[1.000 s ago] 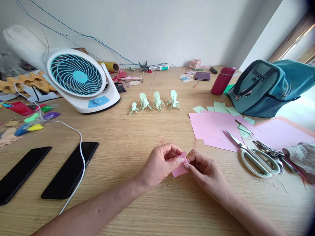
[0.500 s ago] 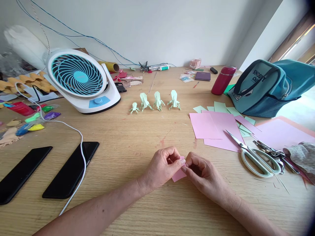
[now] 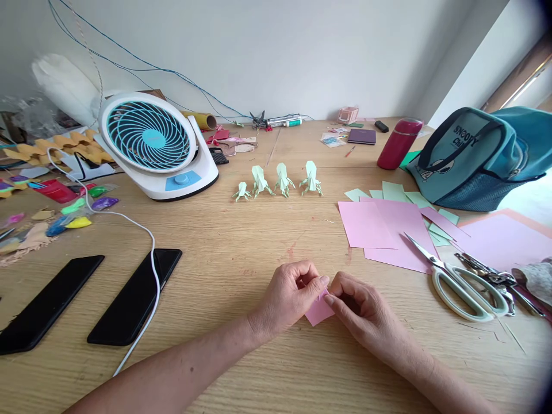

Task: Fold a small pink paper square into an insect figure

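Observation:
Between my fingertips is a small piece of pink paper (image 3: 319, 311), its upper part partly hidden by my thumbs. My left hand (image 3: 294, 293) pinches its upper left side. From the right, my right hand (image 3: 360, 310) pinches the upper right edge with thumb and forefinger. Both hands are close together just above the wooden table (image 3: 241, 241). Beyond them, several pale green folded paper figures (image 3: 282, 179) stand in a row. To the right lie pink paper sheets (image 3: 366, 224) and white-handled scissors (image 3: 459, 287) with their blades nearly together.
A white and blue fan (image 3: 155, 144) stands at the back left. Two black phones (image 3: 133, 299) lie at left, a white cable (image 3: 156, 276) crossing one. At right are a red bottle (image 3: 399, 144), a teal bag (image 3: 478, 158), green paper pieces (image 3: 393, 191) and a metal tool (image 3: 495, 279).
The whole view has shifted, so things appear slightly further right. More of the pink paper shows below my thumbs, and both hands keep pinching it.

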`<act>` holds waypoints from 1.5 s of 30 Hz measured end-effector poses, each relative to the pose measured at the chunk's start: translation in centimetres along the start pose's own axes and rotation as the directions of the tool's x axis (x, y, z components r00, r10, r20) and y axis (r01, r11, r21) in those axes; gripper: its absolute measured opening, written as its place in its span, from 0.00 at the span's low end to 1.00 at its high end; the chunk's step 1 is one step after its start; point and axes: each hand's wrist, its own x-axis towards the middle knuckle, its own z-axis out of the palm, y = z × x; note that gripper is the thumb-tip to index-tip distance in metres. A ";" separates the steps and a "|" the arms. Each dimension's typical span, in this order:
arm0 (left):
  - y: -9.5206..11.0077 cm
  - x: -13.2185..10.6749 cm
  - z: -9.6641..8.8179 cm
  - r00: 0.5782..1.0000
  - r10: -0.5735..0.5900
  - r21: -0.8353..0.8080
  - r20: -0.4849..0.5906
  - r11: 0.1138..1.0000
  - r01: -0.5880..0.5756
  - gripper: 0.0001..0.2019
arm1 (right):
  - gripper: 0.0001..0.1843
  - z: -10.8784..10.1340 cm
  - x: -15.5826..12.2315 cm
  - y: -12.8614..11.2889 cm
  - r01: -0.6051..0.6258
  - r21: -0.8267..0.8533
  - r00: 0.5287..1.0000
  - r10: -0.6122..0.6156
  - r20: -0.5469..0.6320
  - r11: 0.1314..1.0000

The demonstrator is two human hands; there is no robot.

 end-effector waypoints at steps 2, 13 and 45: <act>-0.1 0.0 0.0 1.000 0.021 0.019 -0.006 1.000 -0.021 0.14 | 0.14 0.0 -0.1 0.0 0.001 -0.004 1.000 -0.001 0.009 1.000; -0.9 0.0 -0.2 0.998 -0.028 -0.037 0.052 0.999 0.030 0.21 | 0.20 -0.3 0.0 0.7 -0.100 0.098 0.993 0.106 -0.060 0.990; -1.5 0.3 0.2 0.988 -0.141 -0.284 0.061 0.947 0.153 0.13 | 0.15 -0.8 0.6 1.3 -0.102 0.392 0.992 0.124 -0.031 0.914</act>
